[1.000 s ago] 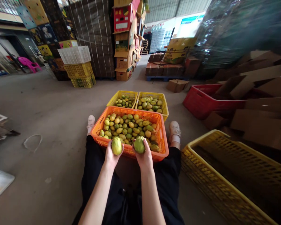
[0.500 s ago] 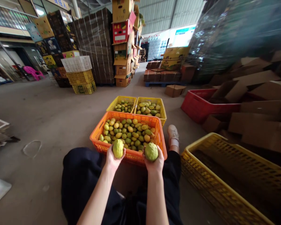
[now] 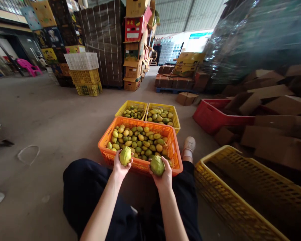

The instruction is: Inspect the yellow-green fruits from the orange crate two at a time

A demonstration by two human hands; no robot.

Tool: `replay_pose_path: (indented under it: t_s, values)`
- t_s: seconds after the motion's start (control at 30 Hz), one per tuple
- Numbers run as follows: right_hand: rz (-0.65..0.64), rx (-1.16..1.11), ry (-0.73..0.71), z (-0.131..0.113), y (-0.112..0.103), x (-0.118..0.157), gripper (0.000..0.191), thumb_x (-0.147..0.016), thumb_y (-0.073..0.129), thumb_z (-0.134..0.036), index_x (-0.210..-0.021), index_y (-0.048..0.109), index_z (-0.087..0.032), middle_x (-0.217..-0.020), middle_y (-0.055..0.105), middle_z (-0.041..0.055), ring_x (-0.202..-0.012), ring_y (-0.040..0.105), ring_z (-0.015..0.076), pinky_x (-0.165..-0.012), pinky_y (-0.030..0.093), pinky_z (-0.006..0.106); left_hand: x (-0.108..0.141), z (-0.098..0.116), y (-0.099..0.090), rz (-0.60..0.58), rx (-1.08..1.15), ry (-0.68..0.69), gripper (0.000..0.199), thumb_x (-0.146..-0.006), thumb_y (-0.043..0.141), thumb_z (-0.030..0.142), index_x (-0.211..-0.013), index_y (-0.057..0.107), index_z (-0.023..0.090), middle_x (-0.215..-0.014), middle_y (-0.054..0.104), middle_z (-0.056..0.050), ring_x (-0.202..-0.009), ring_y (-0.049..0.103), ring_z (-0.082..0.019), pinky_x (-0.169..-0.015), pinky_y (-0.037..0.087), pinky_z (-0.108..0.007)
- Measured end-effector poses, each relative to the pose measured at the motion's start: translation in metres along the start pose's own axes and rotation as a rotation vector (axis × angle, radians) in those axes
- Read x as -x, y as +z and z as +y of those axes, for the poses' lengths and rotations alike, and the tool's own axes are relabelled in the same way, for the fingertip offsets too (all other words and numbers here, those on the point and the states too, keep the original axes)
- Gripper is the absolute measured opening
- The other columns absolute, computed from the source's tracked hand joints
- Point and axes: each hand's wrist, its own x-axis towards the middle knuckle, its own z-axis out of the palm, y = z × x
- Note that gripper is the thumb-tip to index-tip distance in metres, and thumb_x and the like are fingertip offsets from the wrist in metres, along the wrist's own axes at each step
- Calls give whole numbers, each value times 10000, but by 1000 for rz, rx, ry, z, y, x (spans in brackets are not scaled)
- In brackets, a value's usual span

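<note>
In the head view, my left hand [image 3: 120, 170] is closed around a lumpy, yellow-green, guava-like fruit [image 3: 125, 156]. My right hand [image 3: 164, 179] grips a greener guava-like fruit [image 3: 157, 165] with a ridged skin. Both hands are just above the near rim of an orange plastic crate [image 3: 139, 163], palms turned up. Inside that crate lie many smaller-looking green and yellow fruits [image 3: 137, 137], in a loose layer. Behind it, two yellow crates stand side by side: the left crate [image 3: 119, 109] and the right crate [image 3: 176, 117] both hold similar fruits.
On the right lies a large yellow crate [image 3: 228, 184], near a red crate [image 3: 210, 118] and a heap of flattened cardboard [image 3: 273, 134]. Stacked boxes [image 3: 132, 67] and a wrapped pallet [image 3: 102, 43] rise behind. My legs flank the orange crate's near side.
Both fruits have been tilted in my hands and show other sides. My right hand has turned inward, its fruit moving slightly left. The whole view has shifted a little.
</note>
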Motion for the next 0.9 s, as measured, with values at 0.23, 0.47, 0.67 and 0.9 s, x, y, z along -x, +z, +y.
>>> replay_pose_path:
  t_s: [0.23,0.47,0.67,0.9]
  values:
    - [41,79,57,-10,36,15,147,-726,626,-302,-770,573,-172,-539,617,-14,-427,581,154,-327,396,222,-2,19,-8,-32,75,1,272,-922,418,309,-1048,582,134,-723,671,-68,-676,680,-209,-457,540,-272]
    - [14,142,314,-33,63,-10,202,-797,458,-350,-745,547,-176,-526,588,36,-462,567,176,-360,354,200,-8,37,29,-91,21,-135,294,-862,504,349,-986,605,102,-685,634,-80,-628,657,-177,-425,518,-213]
    - [4,219,254,-60,77,-53,150,-780,501,-320,-752,557,-184,-540,599,20,-498,579,179,-409,406,232,-43,52,58,-173,-179,-167,307,-888,437,284,-1095,596,122,-751,671,-102,-575,655,-172,-358,445,-187]
    - [80,223,191,-75,55,-114,130,-743,590,-327,-770,567,-201,-524,605,-8,-448,567,162,-408,415,240,-94,40,63,-141,-310,-177,330,-853,539,408,-1005,636,131,-665,642,-73,-476,613,-155,-351,448,-205]
